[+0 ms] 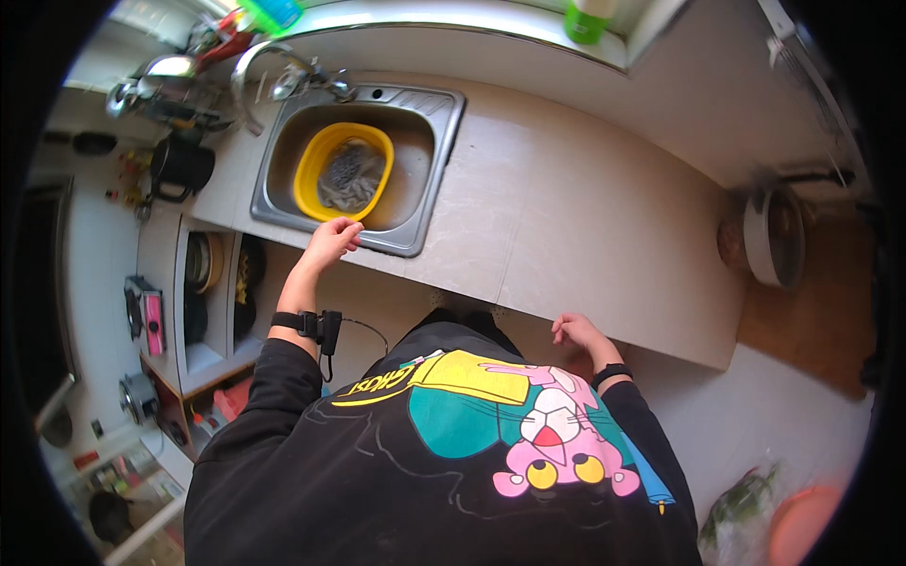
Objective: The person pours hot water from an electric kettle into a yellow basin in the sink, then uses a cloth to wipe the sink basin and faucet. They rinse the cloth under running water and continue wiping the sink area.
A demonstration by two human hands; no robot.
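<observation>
A yellow plastic basin [306,168] stands in the stainless steel sink [417,233], with a wet grey cloth [348,177] lying in it. My left hand [334,242] is over the sink's front rim, close to the near edge of the basin. Its fingers are curled together, and whether anything small is between them cannot be told. Farther right, my right hand [576,331] hangs just off the front edge of the countertop [566,212], fingers loosely bent, with nothing seen in it.
A curved chrome faucet [244,78] rises at the sink's back left. Left of it are a black kettle [182,166] and metal pots. At the right stands a white-rimmed pan [768,237]. A green bottle [586,21] is on the windowsill; an orange basin [800,527] sits lower right.
</observation>
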